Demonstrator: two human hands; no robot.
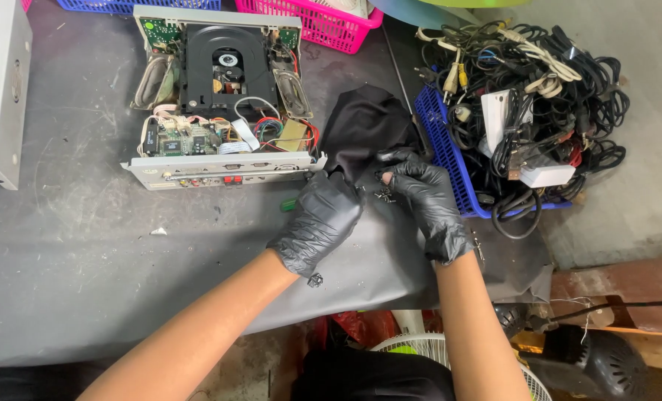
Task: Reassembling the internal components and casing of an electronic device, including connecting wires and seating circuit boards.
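Between the two gloved hands, small dark screws (384,196) lie scattered on the grey work mat (86,245); they are too small to count. One left hand (317,220) and one right hand (429,202), both in black gloves, meet at the lower edge of a black cloth pouch (366,130). The left fingers curl down over the pouch's near corner and appear to pinch it. The right fingertips bend inward and grip the pouch's rim beside the screws, the thumb tucked under.

Just left of the pouch, touching it or nearly so, sits one opened disc player (223,96), its circuit board and disc tray bare and its front panel facing the person. A small green object (289,203) lies beside the left hand. Right of the right hand, one blue basket (441,141) piled with tangled cables (539,82) crowds that side. Farther back stand one pink basket (323,26) and another blue one (138,5), and a grey metal cover (0,82) lies at far left. Open mat stretches to the left and toward the near edge, where the table ends just under the wrists.
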